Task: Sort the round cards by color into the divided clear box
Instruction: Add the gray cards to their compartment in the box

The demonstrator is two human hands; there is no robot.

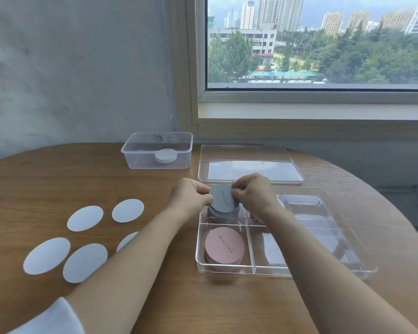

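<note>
With your left hand [191, 197] and right hand [253, 192] each in a pinch grip on the grey card [223, 200], lower it level onto the grey stack [221, 216].

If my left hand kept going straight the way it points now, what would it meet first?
The grey card that the left hand pinches; just beyond, probably the right hand on its opposite edge.
</note>
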